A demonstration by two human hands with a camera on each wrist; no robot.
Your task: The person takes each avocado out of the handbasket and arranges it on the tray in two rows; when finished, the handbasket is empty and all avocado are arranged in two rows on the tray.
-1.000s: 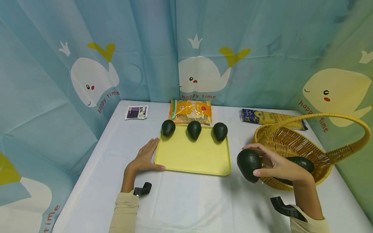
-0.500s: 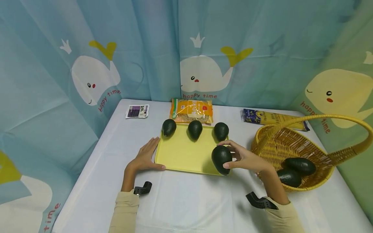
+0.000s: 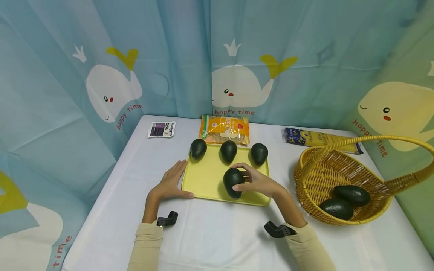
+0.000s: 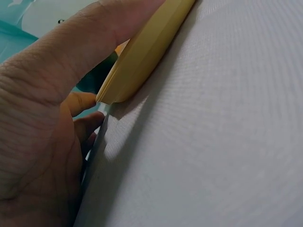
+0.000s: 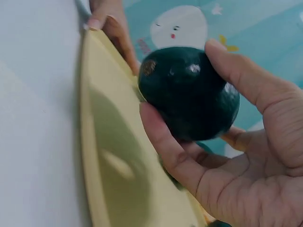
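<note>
A yellow tray (image 3: 210,180) lies on the white table, with three dark green avocados along its far edge (image 3: 198,148), (image 3: 228,151), (image 3: 259,153). My right hand (image 3: 252,181) grips a fourth avocado (image 3: 233,182) just above the tray's near middle; the right wrist view shows the fingers and thumb curled round this avocado (image 5: 188,92) over the tray (image 5: 118,175). My left hand (image 3: 169,182) lies flat on the table against the tray's left front corner, thumb along the near rim (image 4: 142,56). Two more avocados (image 3: 351,194), (image 3: 337,208) lie in a wicker basket (image 3: 312,180) at the right.
An orange snack bag (image 3: 225,129) lies behind the tray. A small purple packet (image 3: 161,129) sits at the back left and a blue and yellow packet (image 3: 318,138) at the back right. The basket's tall handle (image 3: 390,140) arches over it. Whale-print curtains surround the table.
My right hand carried the avocado leftward from beside the basket to over the tray's near middle. The left hand stayed at the tray's corner.
</note>
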